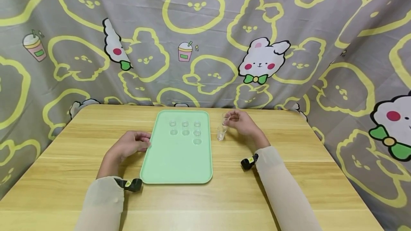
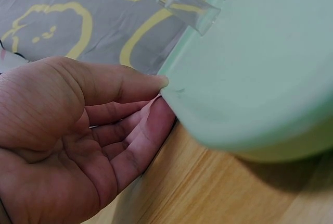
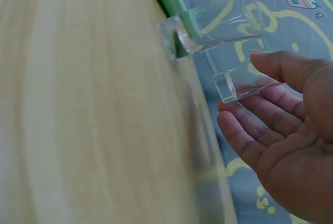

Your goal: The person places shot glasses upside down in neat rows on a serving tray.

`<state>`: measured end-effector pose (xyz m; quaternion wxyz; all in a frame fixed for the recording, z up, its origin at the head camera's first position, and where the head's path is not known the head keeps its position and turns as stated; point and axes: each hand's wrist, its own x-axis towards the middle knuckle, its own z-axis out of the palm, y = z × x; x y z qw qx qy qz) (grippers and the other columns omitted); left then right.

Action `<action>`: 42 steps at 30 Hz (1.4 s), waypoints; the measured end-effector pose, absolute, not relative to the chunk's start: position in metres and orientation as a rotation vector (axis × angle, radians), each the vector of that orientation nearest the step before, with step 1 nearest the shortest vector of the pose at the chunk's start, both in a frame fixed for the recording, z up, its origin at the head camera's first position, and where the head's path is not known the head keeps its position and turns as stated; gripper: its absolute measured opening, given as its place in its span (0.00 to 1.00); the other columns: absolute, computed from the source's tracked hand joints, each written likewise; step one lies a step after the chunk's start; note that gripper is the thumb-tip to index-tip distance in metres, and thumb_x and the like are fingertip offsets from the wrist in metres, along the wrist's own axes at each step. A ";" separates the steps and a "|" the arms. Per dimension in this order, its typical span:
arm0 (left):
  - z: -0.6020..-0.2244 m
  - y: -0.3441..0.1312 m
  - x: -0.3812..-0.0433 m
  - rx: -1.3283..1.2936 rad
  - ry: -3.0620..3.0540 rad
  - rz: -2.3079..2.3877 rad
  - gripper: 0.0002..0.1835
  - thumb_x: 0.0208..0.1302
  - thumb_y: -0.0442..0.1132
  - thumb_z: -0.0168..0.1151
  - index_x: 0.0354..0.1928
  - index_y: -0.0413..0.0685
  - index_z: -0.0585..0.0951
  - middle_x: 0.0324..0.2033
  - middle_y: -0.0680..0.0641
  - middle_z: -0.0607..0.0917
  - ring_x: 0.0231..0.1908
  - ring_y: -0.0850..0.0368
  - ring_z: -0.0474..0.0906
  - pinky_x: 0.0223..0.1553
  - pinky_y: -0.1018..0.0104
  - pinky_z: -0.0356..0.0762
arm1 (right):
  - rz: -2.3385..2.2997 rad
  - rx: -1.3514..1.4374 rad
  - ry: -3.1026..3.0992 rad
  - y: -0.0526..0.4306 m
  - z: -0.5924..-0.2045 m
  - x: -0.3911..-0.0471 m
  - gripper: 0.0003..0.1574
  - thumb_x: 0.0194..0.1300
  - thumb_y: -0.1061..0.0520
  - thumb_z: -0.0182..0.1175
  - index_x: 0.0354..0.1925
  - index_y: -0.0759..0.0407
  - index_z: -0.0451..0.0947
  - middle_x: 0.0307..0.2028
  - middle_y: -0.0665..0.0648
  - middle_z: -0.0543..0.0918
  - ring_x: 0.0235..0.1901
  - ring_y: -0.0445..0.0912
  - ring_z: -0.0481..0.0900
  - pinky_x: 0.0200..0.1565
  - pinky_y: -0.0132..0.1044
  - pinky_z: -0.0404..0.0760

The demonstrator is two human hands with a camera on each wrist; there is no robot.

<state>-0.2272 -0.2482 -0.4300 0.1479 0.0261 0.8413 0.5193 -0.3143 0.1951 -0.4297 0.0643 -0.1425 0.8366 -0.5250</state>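
My left hand [image 1: 133, 142] holds the left rim of a pale green tray [image 1: 173, 163]. In the left wrist view the thumb presses on top of the rim and the fingers lie against its outer side. Several small clear shot glasses [image 1: 185, 127] stand toward the tray's far right, seemingly rim down. Beyond the tray's right edge, my right hand [image 1: 242, 122] holds a clear shot glass [image 3: 250, 83] between thumb and fingers, its base appearing raised off the table. Another shot glass [image 1: 221, 133] stands upright on the table just in front of it.
The wooden table [image 1: 282, 188] extends around the tray. A grey curtain [image 1: 212, 10] with yellow cartoon outlines hangs along its far edge and right side. Black cameras are strapped to both wrists.
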 end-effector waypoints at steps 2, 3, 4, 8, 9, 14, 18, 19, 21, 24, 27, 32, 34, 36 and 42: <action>-0.430 -0.247 -0.227 0.074 2.420 1.496 0.24 0.71 0.31 0.62 0.65 0.27 0.72 0.48 0.39 0.80 0.46 0.50 0.79 0.47 0.60 0.86 | -1.625 -0.424 2.515 0.195 -0.426 -0.313 0.17 0.70 0.60 0.67 0.53 0.66 0.76 0.50 0.63 0.83 0.50 0.52 0.83 0.54 0.40 0.83; -0.429 -0.247 -0.227 0.072 2.418 1.498 0.24 0.71 0.31 0.62 0.65 0.27 0.72 0.47 0.39 0.80 0.46 0.50 0.79 0.47 0.60 0.86 | -1.649 -0.418 2.510 0.194 -0.425 -0.313 0.17 0.70 0.60 0.67 0.53 0.66 0.76 0.50 0.63 0.83 0.49 0.52 0.83 0.54 0.41 0.84; -0.429 -0.247 -0.227 0.070 2.417 1.500 0.24 0.71 0.31 0.62 0.65 0.27 0.73 0.47 0.39 0.80 0.46 0.50 0.79 0.47 0.60 0.86 | -1.669 -0.415 2.507 0.194 -0.423 -0.313 0.17 0.70 0.61 0.66 0.53 0.66 0.75 0.50 0.63 0.83 0.49 0.52 0.83 0.54 0.41 0.84; -0.430 -0.247 -0.227 0.070 2.416 1.502 0.23 0.71 0.30 0.62 0.64 0.27 0.73 0.46 0.39 0.80 0.45 0.51 0.79 0.47 0.61 0.85 | -1.749 -0.423 2.478 0.192 -0.419 -0.311 0.17 0.70 0.62 0.66 0.52 0.68 0.73 0.49 0.65 0.83 0.47 0.50 0.84 0.54 0.42 0.84; -0.430 -0.247 -0.227 0.071 2.417 1.503 0.23 0.71 0.30 0.62 0.64 0.27 0.73 0.45 0.39 0.80 0.45 0.51 0.79 0.46 0.61 0.85 | -1.759 -0.425 2.480 0.192 -0.418 -0.311 0.17 0.70 0.62 0.66 0.52 0.68 0.73 0.48 0.65 0.83 0.46 0.50 0.85 0.54 0.41 0.85; -0.431 -0.247 -0.226 0.075 2.425 1.498 0.22 0.71 0.30 0.62 0.63 0.27 0.73 0.45 0.39 0.80 0.45 0.51 0.79 0.46 0.61 0.85 | -1.765 -0.450 2.526 0.189 -0.409 -0.305 0.18 0.70 0.58 0.67 0.51 0.65 0.73 0.48 0.62 0.85 0.46 0.49 0.85 0.53 0.39 0.84; -0.430 -0.247 -0.225 0.067 2.423 1.493 0.22 0.71 0.30 0.62 0.63 0.27 0.73 0.46 0.39 0.80 0.45 0.51 0.79 0.47 0.60 0.85 | -1.750 -0.512 2.589 0.186 -0.400 -0.300 0.19 0.71 0.56 0.67 0.54 0.64 0.74 0.48 0.62 0.86 0.47 0.51 0.85 0.53 0.40 0.84; -0.430 -0.247 -0.225 0.066 2.424 1.493 0.22 0.71 0.30 0.62 0.63 0.27 0.74 0.46 0.39 0.80 0.45 0.51 0.79 0.47 0.60 0.85 | -1.748 -0.529 2.602 0.186 -0.398 -0.300 0.20 0.71 0.56 0.67 0.55 0.64 0.74 0.48 0.62 0.86 0.48 0.52 0.85 0.53 0.41 0.84; -0.429 -0.247 -0.225 0.066 2.429 1.493 0.22 0.70 0.30 0.62 0.63 0.27 0.74 0.47 0.39 0.80 0.45 0.51 0.79 0.47 0.60 0.85 | -1.732 -0.559 2.630 0.184 -0.394 -0.299 0.22 0.71 0.54 0.66 0.57 0.64 0.75 0.48 0.62 0.86 0.48 0.52 0.84 0.53 0.43 0.84; -0.429 -0.247 -0.225 0.068 2.431 1.495 0.22 0.70 0.30 0.62 0.63 0.27 0.74 0.46 0.39 0.81 0.45 0.51 0.79 0.47 0.60 0.85 | -1.716 -0.590 2.650 0.181 -0.389 -0.297 0.23 0.71 0.53 0.66 0.58 0.63 0.75 0.47 0.61 0.87 0.48 0.53 0.84 0.53 0.46 0.83; -0.429 -0.246 -0.225 0.071 2.428 1.498 0.22 0.71 0.30 0.62 0.63 0.27 0.73 0.46 0.39 0.80 0.45 0.51 0.79 0.47 0.60 0.85 | -1.699 -0.613 2.669 0.179 -0.384 -0.295 0.24 0.71 0.52 0.67 0.58 0.63 0.76 0.47 0.61 0.86 0.49 0.54 0.83 0.54 0.48 0.82; -0.428 -0.245 -0.226 0.072 2.420 1.507 0.22 0.71 0.30 0.62 0.63 0.27 0.73 0.45 0.40 0.80 0.44 0.52 0.79 0.47 0.60 0.85 | -1.677 -0.667 2.701 0.175 -0.379 -0.292 0.24 0.71 0.52 0.67 0.58 0.65 0.77 0.47 0.61 0.85 0.50 0.55 0.81 0.56 0.52 0.81; -0.428 -0.246 -0.226 0.070 2.417 1.510 0.22 0.71 0.30 0.62 0.63 0.27 0.73 0.45 0.40 0.80 0.44 0.52 0.79 0.47 0.60 0.85 | -1.659 -0.698 2.716 0.173 -0.377 -0.292 0.24 0.71 0.52 0.67 0.58 0.65 0.77 0.47 0.61 0.84 0.50 0.55 0.82 0.56 0.52 0.81; -0.428 -0.246 -0.226 0.073 2.419 1.505 0.23 0.71 0.30 0.62 0.64 0.27 0.73 0.45 0.40 0.80 0.44 0.52 0.79 0.47 0.60 0.85 | -1.642 -0.723 2.730 0.171 -0.375 -0.292 0.24 0.70 0.52 0.67 0.58 0.64 0.78 0.47 0.61 0.85 0.49 0.54 0.82 0.55 0.51 0.82; -0.429 -0.247 -0.225 0.064 2.416 1.506 0.23 0.71 0.30 0.62 0.64 0.27 0.73 0.45 0.40 0.80 0.44 0.52 0.79 0.47 0.60 0.85 | -1.578 -0.764 2.729 0.162 -0.369 -0.290 0.24 0.71 0.51 0.67 0.59 0.63 0.77 0.47 0.59 0.84 0.47 0.52 0.83 0.52 0.49 0.83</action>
